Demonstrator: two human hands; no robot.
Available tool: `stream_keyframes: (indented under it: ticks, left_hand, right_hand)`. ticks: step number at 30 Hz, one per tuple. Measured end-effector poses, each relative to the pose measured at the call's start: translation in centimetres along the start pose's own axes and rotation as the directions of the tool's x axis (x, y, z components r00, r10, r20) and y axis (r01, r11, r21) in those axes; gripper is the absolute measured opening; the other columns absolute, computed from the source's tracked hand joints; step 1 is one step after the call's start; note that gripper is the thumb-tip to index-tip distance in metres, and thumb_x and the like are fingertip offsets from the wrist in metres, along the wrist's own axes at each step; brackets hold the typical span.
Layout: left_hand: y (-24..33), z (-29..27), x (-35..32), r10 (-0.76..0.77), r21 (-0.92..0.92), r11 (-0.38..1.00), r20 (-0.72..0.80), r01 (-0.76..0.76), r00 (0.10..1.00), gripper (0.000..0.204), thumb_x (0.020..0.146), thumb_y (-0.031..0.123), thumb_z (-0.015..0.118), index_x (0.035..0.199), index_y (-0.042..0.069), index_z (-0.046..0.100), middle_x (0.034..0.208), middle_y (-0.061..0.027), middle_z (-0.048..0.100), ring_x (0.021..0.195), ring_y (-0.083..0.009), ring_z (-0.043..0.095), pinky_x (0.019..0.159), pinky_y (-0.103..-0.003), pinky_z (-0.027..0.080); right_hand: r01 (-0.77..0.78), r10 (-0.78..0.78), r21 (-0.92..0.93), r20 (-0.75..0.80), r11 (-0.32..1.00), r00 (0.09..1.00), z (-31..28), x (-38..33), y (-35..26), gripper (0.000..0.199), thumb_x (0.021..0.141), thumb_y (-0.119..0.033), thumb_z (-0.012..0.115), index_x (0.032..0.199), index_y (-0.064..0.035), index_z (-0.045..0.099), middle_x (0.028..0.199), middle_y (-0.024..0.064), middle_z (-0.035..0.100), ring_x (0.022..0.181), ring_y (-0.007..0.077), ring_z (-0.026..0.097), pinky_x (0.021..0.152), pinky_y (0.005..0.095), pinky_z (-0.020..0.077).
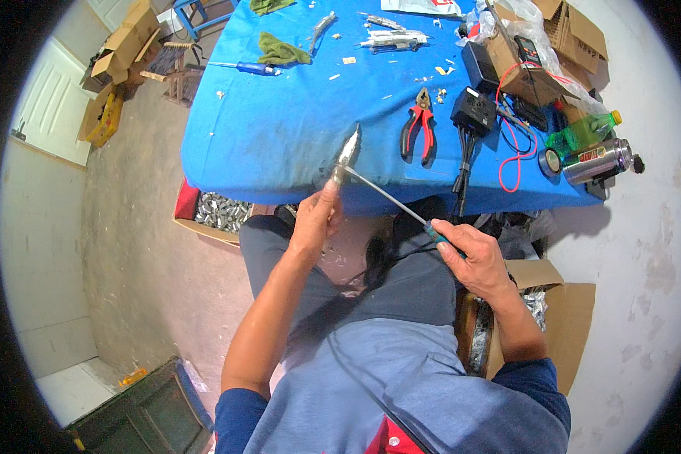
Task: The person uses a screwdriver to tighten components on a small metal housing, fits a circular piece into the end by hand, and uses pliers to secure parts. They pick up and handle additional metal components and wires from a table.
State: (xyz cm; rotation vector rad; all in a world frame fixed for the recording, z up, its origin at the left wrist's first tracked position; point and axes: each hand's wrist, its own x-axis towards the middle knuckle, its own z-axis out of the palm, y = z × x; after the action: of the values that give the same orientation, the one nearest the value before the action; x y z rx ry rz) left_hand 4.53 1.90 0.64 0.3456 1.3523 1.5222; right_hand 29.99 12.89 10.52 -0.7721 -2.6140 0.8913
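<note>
Left hand (pixel 315 219) grips a metal piece (pixel 347 153); right hand (pixel 473 257) clasps a screwdriver (pixel 390 198) against it

Slender silvery metal part (pixel 347 153): held upright at its lower end, tip over the blue table edge. Screwdriver (pixel 390 198): thin steel shaft, teal handle, angled up-left, tip meeting the part's lower end.

Home workshop: tool-strewn blue table (pixel 280 144), pliers (pixel 418 125), boxes (pixel 575 34)
</note>
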Motion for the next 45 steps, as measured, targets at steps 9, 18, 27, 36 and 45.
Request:
stream_keyframes:
  ticks: [9, 18, 27, 36, 45]
  left_hand:
    - [-0.1, 1.0, 1.1, 0.054, 0.185, 0.982, -0.09, -0.037, 0.994, 0.049, 0.087, 0.053, 0.063, 0.076, 0.005, 0.057, 0.064, 0.0017, 0.048, 0.055, -0.0073, 0.04, 0.048, -0.025, 0.031]
    - [-0.6, 1.8, 0.9, 0.125, 0.294, 0.951, -0.081, -0.096, 0.989, 0.046, 0.089, 0.047, 0.064, 0.073, 0.005, 0.056, 0.061, 0.0035, 0.046, 0.054, -0.0066, 0.04, 0.048, -0.025, 0.031]
    - [-0.3, 1.2, 0.8, 0.041, 0.261, 0.965, -0.046, -0.028, 0.998, 0.051, 0.089, 0.051, 0.061, 0.078, 0.001, 0.06, 0.063, 0.002, 0.049, 0.057, -0.0079, 0.042, 0.05, -0.026, 0.034]
    - [0.2, 1.2, 0.7, 0.006, 0.244, 0.97, -0.031, 0.002, 1.0, 0.051, 0.09, 0.052, 0.06, 0.076, 0.003, 0.059, 0.062, 0.0022, 0.048, 0.056, -0.0077, 0.041, 0.05, -0.026, 0.033]
    - [-0.2, 1.4, 0.9, 0.103, 0.394, 0.916, -0.051, -0.075, 0.993, 0.054, 0.091, 0.05, 0.058, 0.075, -0.002, 0.06, 0.062, 0.0002, 0.049, 0.059, -0.0095, 0.042, 0.053, -0.029, 0.036]
  right_hand:
    - [-0.071, 0.081, 0.087, -0.119, 0.994, 0.99, -0.2, -0.4, 0.5, 0.032, 0.088, -0.015, 0.062, 0.119, -0.0059, 0.063, 0.084, 0.0148, 0.064, 0.073, 0.0276, 0.063, 0.067, 0.0335, 0.0493]
    - [-0.038, 0.043, 0.094, -0.05, 0.995, 0.998, -2.1, -1.1, 0.5, 0.03, 0.09, -0.013, 0.061, 0.118, -0.0049, 0.063, 0.087, 0.0148, 0.065, 0.075, 0.0257, 0.063, 0.069, 0.0335, 0.0495]
    - [0.042, -0.041, 0.001, -0.027, 0.999, 0.999, -2.1, -0.2, 0.0, 0.031, 0.086, -0.01, 0.062, 0.117, -0.006, 0.064, 0.088, 0.0136, 0.065, 0.075, 0.0277, 0.064, 0.067, 0.0346, 0.0507]
    - [0.057, -0.053, -0.137, 0.029, 0.989, 0.998, -3.6, 1.2, -1.4, 0.03, 0.086, -0.008, 0.063, 0.115, -0.0048, 0.065, 0.086, 0.0131, 0.065, 0.072, 0.0251, 0.063, 0.065, 0.0329, 0.0498]
    - [0.087, -0.076, -0.245, 0.056, 0.966, 0.996, -4.8, 2.0, -2.5, 0.032, 0.084, -0.015, 0.065, 0.115, -0.0126, 0.064, 0.079, 0.0088, 0.06, 0.068, 0.0274, 0.062, 0.058, 0.0368, 0.0501]
